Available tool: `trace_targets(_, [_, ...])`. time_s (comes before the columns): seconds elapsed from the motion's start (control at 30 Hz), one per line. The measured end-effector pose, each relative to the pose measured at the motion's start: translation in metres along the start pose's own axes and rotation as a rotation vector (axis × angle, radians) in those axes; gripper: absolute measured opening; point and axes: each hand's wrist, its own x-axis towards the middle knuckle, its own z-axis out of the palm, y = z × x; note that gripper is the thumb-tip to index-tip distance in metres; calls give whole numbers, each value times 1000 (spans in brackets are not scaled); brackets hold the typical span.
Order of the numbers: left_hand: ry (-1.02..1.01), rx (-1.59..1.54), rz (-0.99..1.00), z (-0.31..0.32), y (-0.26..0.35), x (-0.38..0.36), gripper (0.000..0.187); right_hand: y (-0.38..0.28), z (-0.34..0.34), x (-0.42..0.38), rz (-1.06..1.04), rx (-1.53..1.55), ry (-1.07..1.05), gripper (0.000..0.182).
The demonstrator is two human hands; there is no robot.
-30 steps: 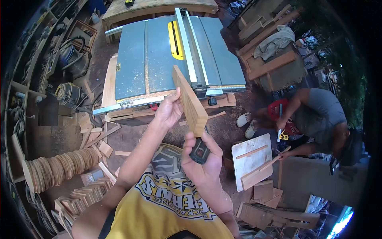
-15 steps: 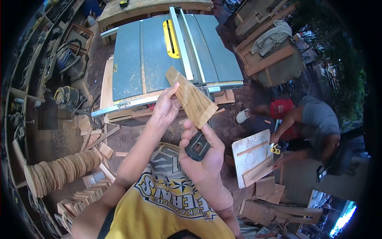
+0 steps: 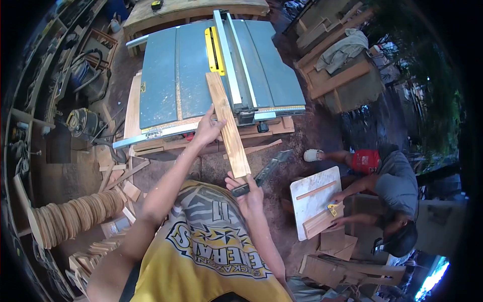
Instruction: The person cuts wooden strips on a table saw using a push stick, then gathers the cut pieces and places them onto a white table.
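Observation:
A narrow wooden board [image 3: 229, 133] lies lengthwise in front of me, its far end over the near part of the table saw's blue-grey top [image 3: 163, 75]. My left hand [image 3: 210, 128] grips the board's left edge around its middle, thumb on the upper face. At the near end, my right hand [image 3: 246, 195] supports the board with its fingers. The same hand holds a black push stick [image 3: 271, 168] that points up and to the right. Beside the board's far end are the saw's metal fence [image 3: 229, 60] and yellow insert plate [image 3: 214, 53].
At right, a bent-over person [image 3: 395, 186] works with a yellow tool [image 3: 332, 209] over a white board [image 3: 302, 194]. Stacked wooden discs [image 3: 75, 219] and offcuts [image 3: 132, 191] lie at lower left. A shop vacuum [image 3: 83, 123] stands left; a workbench [image 3: 196, 11] is behind the saw.
The board has swung from a tilted, raised pose to a straighter one pointing at the saw. The push stick now points away to the right. The other person has shifted slightly.

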Motion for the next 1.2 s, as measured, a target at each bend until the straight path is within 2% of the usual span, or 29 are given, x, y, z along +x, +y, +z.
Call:
trace_targets(0.03, [-7,120,-14,-3,-2,10,80,11,-4,15,-15,-23,18,43])
trace_targets(0.13, [122,795,147,-15,1,39,71,45,-14,49,-87,-81,16,43])
trace_targets(0.23, [188,884,271,-26,-1,56,70,53,-10,66,-155,-110,22,41])
trace_targets(0.37, [229,852,217,-26,-7,68,70,47,-9,81,-185,-150,17,41])
trace_targets(0.47, [264,861,269,-26,-13,71,68,43,-3,78,-171,-141,10,40])
trace_targets(0.7, [239,779,256,-25,-10,67,70,45,-7,81,-166,-181,27,42])
trace_targets(0.8, [236,753,275,-26,-11,68,70,45,-6,81,-159,-146,38,34])
trace_targets(0.9, [242,759,256,-25,-10,68,70,50,-7,86,-220,-64,186,23])
trace_targets(1.0, [228,747,247,-25,-8,67,70,50,-5,89,-326,-118,268,27])
trace_targets(1.1, [223,744,260,-25,-7,66,70,40,-6,91,-431,-97,215,29])
trace_targets(1.2, [221,747,252,-25,-5,65,70,37,-11,101,-366,-203,257,30])
